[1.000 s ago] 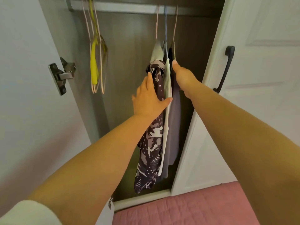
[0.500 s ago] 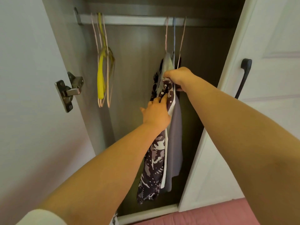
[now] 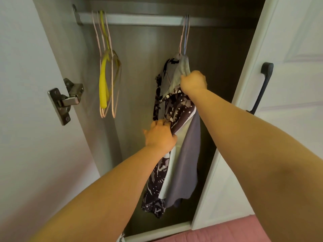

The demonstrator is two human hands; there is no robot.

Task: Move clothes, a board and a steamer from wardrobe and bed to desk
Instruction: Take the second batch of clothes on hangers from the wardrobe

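I see both arms reaching into the open wardrobe [image 3: 157,49]. My right hand [image 3: 193,82] is clenched around the upper part of the hanging clothes [image 3: 176,105], bunching the pale grey garment near its collar just below the hanger hooks [image 3: 185,35]. My left hand [image 3: 160,135] sits lower, its fingers curled into the dark patterned fabric at the middle of the bundle, so this grip is grasping cloth too. The clothes hang from the rail [image 3: 139,19] on the right side of the wardrobe, with a grey piece and a white strip trailing down behind the patterned one. On the left of the rail hang empty hangers [image 3: 106,81], 1 of them yellow, well apart from the clothes. The white door [image 3: 288,119] with a black handle [image 3: 262,88] stands open at right. A pink bed cover [image 3: 227,233] shows at the bottom.
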